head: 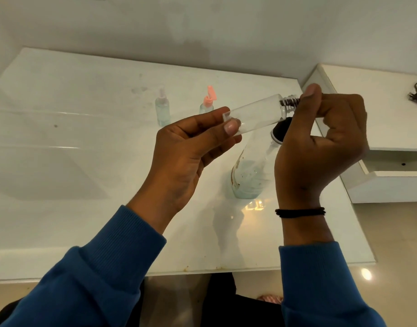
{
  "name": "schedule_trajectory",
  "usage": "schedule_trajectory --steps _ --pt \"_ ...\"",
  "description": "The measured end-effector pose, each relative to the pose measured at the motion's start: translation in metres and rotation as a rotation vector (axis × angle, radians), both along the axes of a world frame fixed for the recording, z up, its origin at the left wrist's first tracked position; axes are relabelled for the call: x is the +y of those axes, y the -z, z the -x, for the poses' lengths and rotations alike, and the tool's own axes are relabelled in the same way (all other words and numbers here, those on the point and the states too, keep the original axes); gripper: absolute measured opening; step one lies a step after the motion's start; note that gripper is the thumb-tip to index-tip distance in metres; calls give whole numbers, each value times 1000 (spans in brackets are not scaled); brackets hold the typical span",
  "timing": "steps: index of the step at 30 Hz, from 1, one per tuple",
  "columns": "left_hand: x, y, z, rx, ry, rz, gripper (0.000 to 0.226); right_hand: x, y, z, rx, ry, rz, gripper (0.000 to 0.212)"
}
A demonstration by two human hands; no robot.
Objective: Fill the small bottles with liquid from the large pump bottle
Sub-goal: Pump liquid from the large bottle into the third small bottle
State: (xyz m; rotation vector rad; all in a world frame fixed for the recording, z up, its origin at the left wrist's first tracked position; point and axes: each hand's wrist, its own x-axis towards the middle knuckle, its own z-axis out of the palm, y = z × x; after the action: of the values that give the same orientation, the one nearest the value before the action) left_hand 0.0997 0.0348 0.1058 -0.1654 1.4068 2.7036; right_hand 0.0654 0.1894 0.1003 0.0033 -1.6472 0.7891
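Blue sleeves (103, 274) frame both hands above the bench (61, 220). Left hand (188, 147) pinches the empty small bottle's (257, 115) base; right hand (320, 142) pinches its threaded neck. Its long axis runs left-right, neck tilted up, directly above the large pump bottle (250, 175).

White glossy countertop (89, 208) carries smudges near its far side and a few rust-coloured specks along its front edge. A shallow basin (37, 166) is moulded into its left part. White wall (202, 27) behind shows faint grey patches. To the right stands a white cabinet unit (377, 185), its top bearing a black cable with plug (416, 93). Beige floor (391, 244) below reflects a light.
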Motion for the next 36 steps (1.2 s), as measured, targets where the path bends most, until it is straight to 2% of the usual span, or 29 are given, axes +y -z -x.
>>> schedule_trajectory --steps 6,36 --pt "1 1 -1 -11 -4 -16 39 0 9 -2 -20 -29 49 29" --pt "5 -4 -3 -18 -61 -15 34 2 3 2 -8 -35 43 32"
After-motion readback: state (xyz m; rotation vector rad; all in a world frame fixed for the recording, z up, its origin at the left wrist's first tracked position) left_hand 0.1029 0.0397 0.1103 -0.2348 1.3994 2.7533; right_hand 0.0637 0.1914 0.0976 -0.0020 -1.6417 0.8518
